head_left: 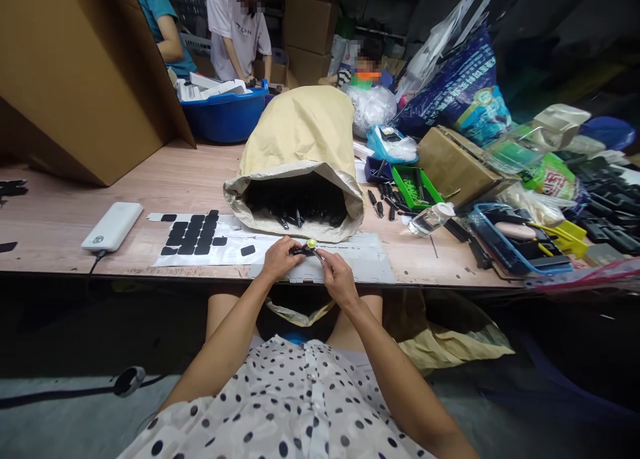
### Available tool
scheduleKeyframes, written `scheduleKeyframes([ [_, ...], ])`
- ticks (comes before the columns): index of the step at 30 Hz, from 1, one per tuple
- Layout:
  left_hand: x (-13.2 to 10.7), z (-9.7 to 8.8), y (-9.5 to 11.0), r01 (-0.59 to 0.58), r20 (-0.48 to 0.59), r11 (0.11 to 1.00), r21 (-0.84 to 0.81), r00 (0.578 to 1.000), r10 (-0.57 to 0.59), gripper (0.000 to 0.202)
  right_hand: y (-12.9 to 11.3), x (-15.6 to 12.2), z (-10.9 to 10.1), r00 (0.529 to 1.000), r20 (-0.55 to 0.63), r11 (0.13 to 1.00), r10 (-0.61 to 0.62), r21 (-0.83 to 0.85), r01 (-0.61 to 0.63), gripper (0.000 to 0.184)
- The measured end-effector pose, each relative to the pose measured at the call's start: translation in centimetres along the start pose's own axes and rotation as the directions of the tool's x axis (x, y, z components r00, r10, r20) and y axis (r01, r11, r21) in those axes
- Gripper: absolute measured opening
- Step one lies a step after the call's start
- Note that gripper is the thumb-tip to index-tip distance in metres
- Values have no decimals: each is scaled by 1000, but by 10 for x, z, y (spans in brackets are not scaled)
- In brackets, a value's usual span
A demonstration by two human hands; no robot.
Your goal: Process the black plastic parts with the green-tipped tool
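Observation:
My left hand (pixel 280 257) and my right hand (pixel 337 277) meet at the table's front edge, both closed on a small black part (pixel 301 250) with a pale yellow-green round tip. Just behind them lies a tan paper sack (pixel 300 139) on its side, its mouth facing me and full of black parts (pixel 300 209). Under my hands are white backing sheets (pixel 220 249); to the left they carry rows of black adhesive pads (pixel 193 234).
A white power bank (pixel 113 226) lies at the left with its cable over the edge. A big cardboard box (pixel 75 66) stands back left, a blue basin (pixel 225 116) behind. Bins, a plastic bottle (pixel 429 219), boxes and bags crowd the right. Other people work at the far side.

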State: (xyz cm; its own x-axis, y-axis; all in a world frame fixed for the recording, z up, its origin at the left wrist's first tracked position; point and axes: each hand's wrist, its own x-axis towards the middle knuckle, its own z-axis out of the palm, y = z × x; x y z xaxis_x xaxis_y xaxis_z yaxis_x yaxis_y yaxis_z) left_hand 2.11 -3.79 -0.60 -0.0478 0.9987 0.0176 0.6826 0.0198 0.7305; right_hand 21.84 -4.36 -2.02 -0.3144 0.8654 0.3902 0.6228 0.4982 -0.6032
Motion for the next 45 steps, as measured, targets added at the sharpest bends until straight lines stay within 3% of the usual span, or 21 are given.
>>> scheduleKeyframes([
  [12,-1,0,6,3,-3,1000,12,1000,-3,5,-21,-1,-7,996,88,982,-18,-185,34,42],
  [17,0,1,4,-5,-8,1000,0,1000,5,12,-16,0,-14,1000,12,981,-7,-195,9,43],
  [23,0,2,6,6,-7,1000,9,1000,-6,13,-10,-6,-14,1000,7,985,13,-172,-11,42],
  [27,-2,-1,9,7,-1,1000,16,1000,-7,13,5,3,-20,996,-79,982,28,-186,-43,40],
  [30,-3,-1,10,7,3,999,35,1000,-8,14,33,19,-30,994,-109,958,22,-281,-52,36],
  [36,-4,2,8,-15,-9,997,70,1000,16,14,85,36,-40,997,-27,878,-69,-476,47,30],
  [41,0,1,3,-48,-6,994,94,999,49,12,88,33,-33,999,-30,860,-44,-509,23,30],
  [45,-9,-3,5,-177,-37,979,102,983,181,12,84,34,-30,999,-39,861,-19,-509,-3,30],
])
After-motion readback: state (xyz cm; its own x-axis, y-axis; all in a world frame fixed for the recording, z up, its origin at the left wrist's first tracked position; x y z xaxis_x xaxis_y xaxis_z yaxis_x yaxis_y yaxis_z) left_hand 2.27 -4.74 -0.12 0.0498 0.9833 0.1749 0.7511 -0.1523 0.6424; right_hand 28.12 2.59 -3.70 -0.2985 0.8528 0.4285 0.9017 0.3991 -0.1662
